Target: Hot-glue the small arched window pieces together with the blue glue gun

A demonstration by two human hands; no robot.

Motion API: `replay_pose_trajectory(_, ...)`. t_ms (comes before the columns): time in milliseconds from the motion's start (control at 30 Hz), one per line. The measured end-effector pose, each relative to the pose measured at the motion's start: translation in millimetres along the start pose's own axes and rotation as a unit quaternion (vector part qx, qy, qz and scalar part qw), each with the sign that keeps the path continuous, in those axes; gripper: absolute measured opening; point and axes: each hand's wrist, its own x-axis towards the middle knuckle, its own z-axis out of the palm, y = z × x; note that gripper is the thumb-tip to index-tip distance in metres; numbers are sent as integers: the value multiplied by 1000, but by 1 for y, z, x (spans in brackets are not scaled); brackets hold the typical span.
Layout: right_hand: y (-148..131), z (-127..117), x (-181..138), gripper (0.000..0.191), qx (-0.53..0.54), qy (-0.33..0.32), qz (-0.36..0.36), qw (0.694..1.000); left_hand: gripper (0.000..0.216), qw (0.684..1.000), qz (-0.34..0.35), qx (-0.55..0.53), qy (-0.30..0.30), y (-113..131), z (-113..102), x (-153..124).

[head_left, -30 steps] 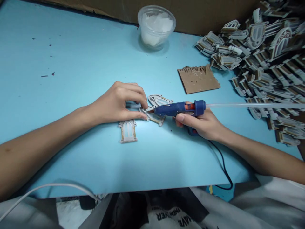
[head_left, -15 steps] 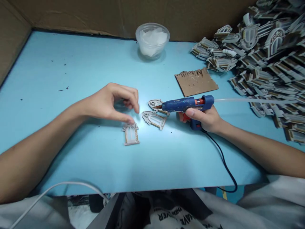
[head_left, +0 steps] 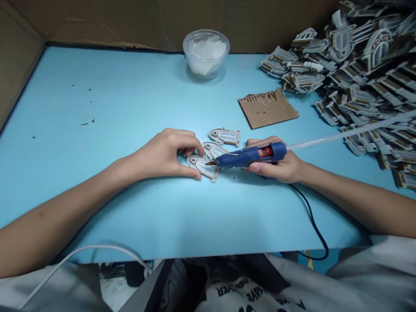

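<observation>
My right hand [head_left: 276, 162] is wrapped around a blue glue gun [head_left: 237, 157], whose nozzle points left. The nozzle tip is over the nearest of three small arched window pieces [head_left: 211, 171]; whether it touches cannot be seen. My left hand [head_left: 169, 154] has thumb and fingers on either side of this piece's rounded end, gripping it at the edges. Just behind it lies a second arched piece [head_left: 214, 151], partly covered by the hand and the gun. A third arched piece [head_left: 224, 136] lies flat farther back.
A clear plastic bowl [head_left: 206, 54] with white material stands at the back. Right of centre lies a torn cardboard piece [head_left: 268, 110]. A large heap of similar arched pieces [head_left: 364, 82] fills the right side. A black cord [head_left: 312, 216] hangs over the front edge.
The arched piece under my left thumb has moved right, beside the other two, and my left hand with it. The glue gun has come lower and tilted, its nozzle now over the nearest piece.
</observation>
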Motion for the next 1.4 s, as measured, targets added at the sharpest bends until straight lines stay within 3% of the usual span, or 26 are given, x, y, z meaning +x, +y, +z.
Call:
replay_pose_trajectory(167, -17, 7, 4, 44, -89, 12, 80, 993, 47, 999, -1, 19, 43, -4, 10, 0)
replay_pose_trajectory(400, -21, 13, 5, 53, -105, 23, 109, 988, 44, 999, -11, 26, 46, -3, 13, 1)
replay_pose_trajectory(700, -24, 12, 8, 46, -126, -5, 21, 992, 38, 997, 35, 25, 67, 1, 17, 0)
replay_pose_trajectory(1033, -26, 13, 8, 46, -133, 9, 7, 991, 38, 997, 30, 19, 67, 1, 17, 2)
replay_pose_trajectory(1167, -28, 13, 8, 45, -138, 5, 33, 990, 39, 997, 36, 16, 66, 0, 17, 1)
replay_pose_trajectory(1300, -26, 13, 6, 40, -104, 7, 46, 993, 39, 996, 45, 18, 69, -2, 17, 0)
replay_pose_trajectory(1400, -18, 14, 2, 40, 25, -1, 60, 998, 40, 997, 44, 18, 67, -3, 18, 0)
